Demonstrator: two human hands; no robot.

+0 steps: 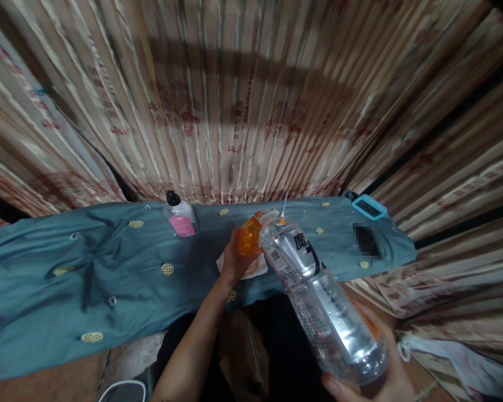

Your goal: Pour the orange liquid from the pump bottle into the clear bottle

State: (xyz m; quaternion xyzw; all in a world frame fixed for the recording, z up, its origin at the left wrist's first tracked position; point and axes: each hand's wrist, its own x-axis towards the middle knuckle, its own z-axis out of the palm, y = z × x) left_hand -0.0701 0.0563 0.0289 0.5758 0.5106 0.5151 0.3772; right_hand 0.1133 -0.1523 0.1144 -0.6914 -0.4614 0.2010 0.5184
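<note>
My left hand (232, 262) is wrapped round a small orange translucent bottle (250, 237), held above the cloth. In my right hand (385, 371) is the base end of a large clear plastic bottle (327, 307) with a silver label and black lettering. The large bottle is tilted, and its neck comes up against the top of the orange one; whether liquid passes between them I cannot make out. Under my left hand lies a white tissue (257, 269). Just behind the necks a thin pale nozzle or stick (284, 205) with an orange base shows.
A bottle with a pink label (181, 223) and black cap stands at the left. Teal cloth (121, 257) covers the narrow table. On the right lie a blue-framed device (369, 207) and a blurred black object (366, 240). Pleated curtains (218, 111) close in behind and beside.
</note>
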